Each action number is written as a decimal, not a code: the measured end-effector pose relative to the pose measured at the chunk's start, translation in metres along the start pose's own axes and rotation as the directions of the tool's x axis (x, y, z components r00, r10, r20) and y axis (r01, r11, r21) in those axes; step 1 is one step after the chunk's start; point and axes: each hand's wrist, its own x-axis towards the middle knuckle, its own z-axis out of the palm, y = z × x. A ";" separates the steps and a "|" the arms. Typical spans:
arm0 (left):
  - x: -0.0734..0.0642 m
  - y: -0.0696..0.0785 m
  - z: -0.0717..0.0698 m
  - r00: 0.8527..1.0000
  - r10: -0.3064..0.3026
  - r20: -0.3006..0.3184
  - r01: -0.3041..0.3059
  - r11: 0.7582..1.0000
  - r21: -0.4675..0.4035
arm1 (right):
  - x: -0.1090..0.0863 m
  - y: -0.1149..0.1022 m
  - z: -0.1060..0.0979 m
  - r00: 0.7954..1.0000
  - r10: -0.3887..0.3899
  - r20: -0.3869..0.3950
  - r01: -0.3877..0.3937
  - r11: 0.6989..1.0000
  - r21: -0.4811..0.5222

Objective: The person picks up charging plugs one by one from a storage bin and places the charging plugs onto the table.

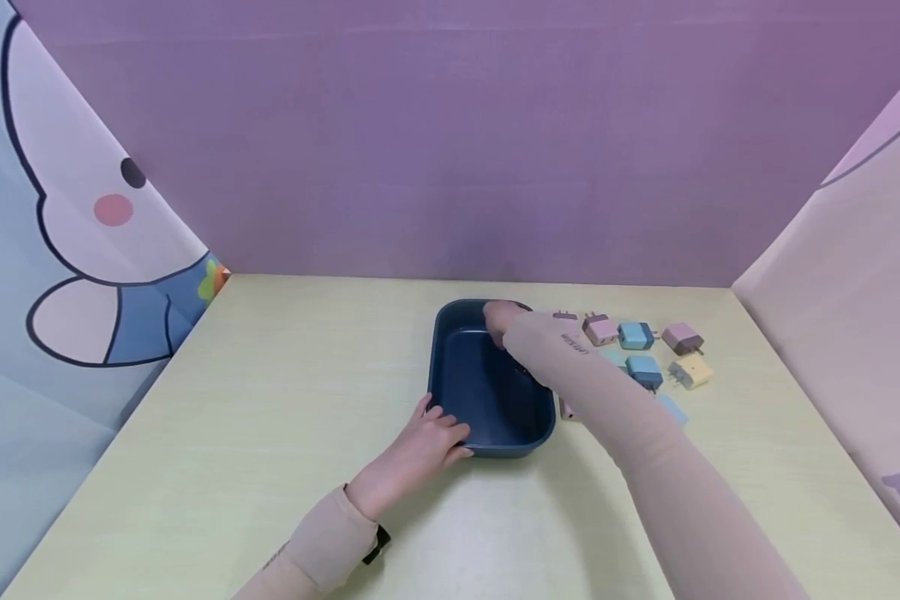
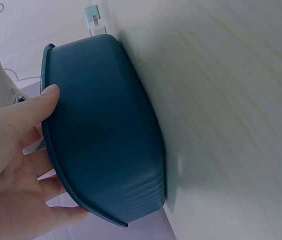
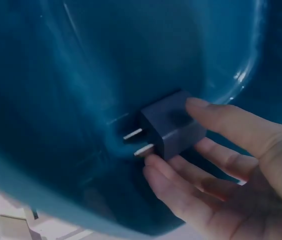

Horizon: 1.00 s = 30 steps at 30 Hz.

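Note:
A dark blue plastic bin (image 1: 480, 404) with rounded corners stands on the table. At its near left corner my left hand (image 1: 420, 442) grips the rim; the left wrist view shows the thumb on the outer wall (image 2: 101, 125) and the fingers curled over the edge. My right hand (image 1: 500, 319) reaches into the far right part of the bin. Between its thumb and fingers, the right wrist view shows a dark charger plug (image 3: 176, 125) with two metal prongs, held inside the bin close to the inner surface. The sleeve hides part of the bin's right side.
Right of the bin lie several charger plugs, among them a blue one (image 1: 643, 371), a yellow one (image 1: 692, 371) and a purple one (image 1: 682, 337). My right forearm (image 1: 630, 417) partly covers them. A purple backdrop (image 1: 480, 150) rises behind the table (image 1: 307, 358).

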 end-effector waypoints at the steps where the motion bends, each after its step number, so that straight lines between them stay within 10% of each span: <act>1: 0.000 0.000 0.000 1.000 0.000 -0.001 0.000 1.000 0.000 | 0.001 0.000 0.001 1.000 0.002 0.004 -0.002 1.000 -0.007; 30: 0.000 0.000 -0.002 1.000 -0.010 0.005 0.010 1.000 -0.022 | -0.013 0.003 -0.005 0.998 -0.016 -0.058 0.019 0.998 0.055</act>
